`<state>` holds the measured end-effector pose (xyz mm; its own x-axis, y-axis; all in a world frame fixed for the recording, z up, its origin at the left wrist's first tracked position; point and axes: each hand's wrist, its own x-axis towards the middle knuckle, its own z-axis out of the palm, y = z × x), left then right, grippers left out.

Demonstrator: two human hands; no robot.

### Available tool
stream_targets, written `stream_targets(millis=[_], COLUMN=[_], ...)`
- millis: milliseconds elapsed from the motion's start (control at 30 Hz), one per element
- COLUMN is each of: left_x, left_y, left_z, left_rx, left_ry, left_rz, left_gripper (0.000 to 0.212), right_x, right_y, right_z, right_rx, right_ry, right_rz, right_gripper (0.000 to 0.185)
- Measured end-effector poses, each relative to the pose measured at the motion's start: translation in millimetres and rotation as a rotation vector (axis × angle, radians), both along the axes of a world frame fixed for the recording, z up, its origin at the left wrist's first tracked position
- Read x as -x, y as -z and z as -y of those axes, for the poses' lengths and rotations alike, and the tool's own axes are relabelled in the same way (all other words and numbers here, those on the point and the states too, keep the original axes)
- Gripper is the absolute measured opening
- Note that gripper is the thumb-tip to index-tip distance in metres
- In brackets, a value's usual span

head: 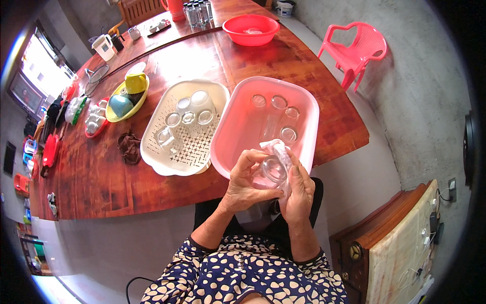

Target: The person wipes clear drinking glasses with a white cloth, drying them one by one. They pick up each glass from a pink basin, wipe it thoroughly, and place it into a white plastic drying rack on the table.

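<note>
Over the near rim of a pink plastic basin (pixel 232 152), my left hand (pixel 243 178) grips a clear drinking glass (pixel 274 169), its round end turned up towards me. My right hand (pixel 298 186) presses a pale, wet-looking cloth (pixel 280 148) against the glass's right side. Several clear glasses (pixel 288 134) stand in the basin; whether water covers them is hard to tell. Left of the basin is a cream plastic draining basket (pixel 190 159) with a slotted bottom. Several glasses (pixel 205 116) rest in it, most bottom up, and one or more lie tilted at its near left.
The wooden table (pixel 106 182) also bears a brown cloth (pixel 130 147), a yellow bowl (pixel 133 112) of cups, a red dish (pixel 92 133) of small white cups and a red basin (pixel 250 28). A pink plastic chair (pixel 353 49) stands right; a cabinet (pixel 398 243) with cables is near right.
</note>
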<state>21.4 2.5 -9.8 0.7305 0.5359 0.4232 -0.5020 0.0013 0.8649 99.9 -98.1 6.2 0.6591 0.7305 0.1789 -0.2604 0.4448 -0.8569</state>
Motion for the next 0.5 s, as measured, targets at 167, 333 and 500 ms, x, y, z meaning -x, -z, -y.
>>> stream_targets(millis=[167, 333, 500], left_x=[4.8, 8.7, 8.6], left_y=[-1.8, -0.1, 9.0], left_z=[-1.8, -5.0, -6.7], left_rx=[0.257, 0.564, 0.675], left_ry=[0.031, 0.000, -0.016], left_rz=[0.078, 0.215, 0.184], left_gripper=[0.065, 0.047, 0.041], right_x=[22.9, 34.3, 38.5], right_y=[2.5, 24.0, 22.4], right_z=[0.1, -5.6, 4.7], right_rx=[0.258, 0.189, 0.185], right_ry=[0.195, 0.445, 0.437], right_rz=[0.441, 0.972, 1.046], right_gripper=[0.040, 0.038, 0.038])
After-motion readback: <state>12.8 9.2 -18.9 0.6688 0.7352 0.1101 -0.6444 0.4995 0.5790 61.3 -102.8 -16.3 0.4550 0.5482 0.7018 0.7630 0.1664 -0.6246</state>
